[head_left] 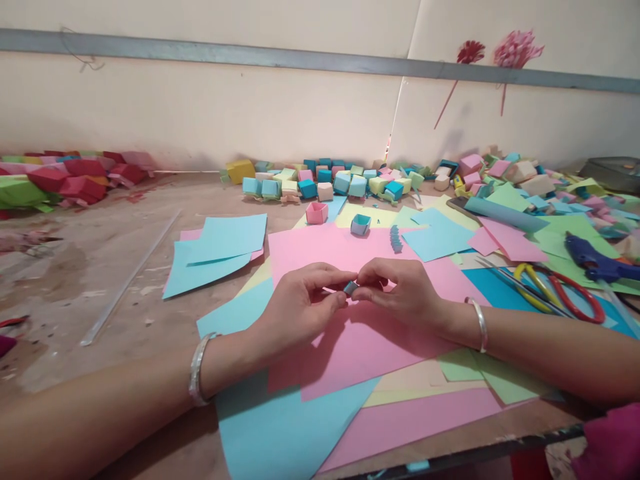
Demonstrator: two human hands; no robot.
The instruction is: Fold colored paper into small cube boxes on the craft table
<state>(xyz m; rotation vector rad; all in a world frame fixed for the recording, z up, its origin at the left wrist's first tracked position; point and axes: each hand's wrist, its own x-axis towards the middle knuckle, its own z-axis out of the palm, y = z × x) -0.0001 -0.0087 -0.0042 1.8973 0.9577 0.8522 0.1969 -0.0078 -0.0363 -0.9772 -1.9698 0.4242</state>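
Between the fingertips of both hands is a small folded piece of blue paper (351, 288). My left hand (313, 297) pinches it from the left, thumb below and index finger above. From the right, my right hand (395, 287) closes on it with thumb and curled fingers. Under the hands lies a large pink paper sheet (345, 363). Just beyond them stand an open pink paper box (317, 213) and an open blue paper box (361, 225). A zigzag blue paper strip (395, 239) lies to their right.
Scissors with red and yellow handles (575, 297) and a blue glue gun (600, 260) lie at right. Several small paper boxes (325, 176) line the wall. A clear glue stick (133, 277) lies at left near blue sheets (227, 237). Red boxes (83, 177) are piled far left.
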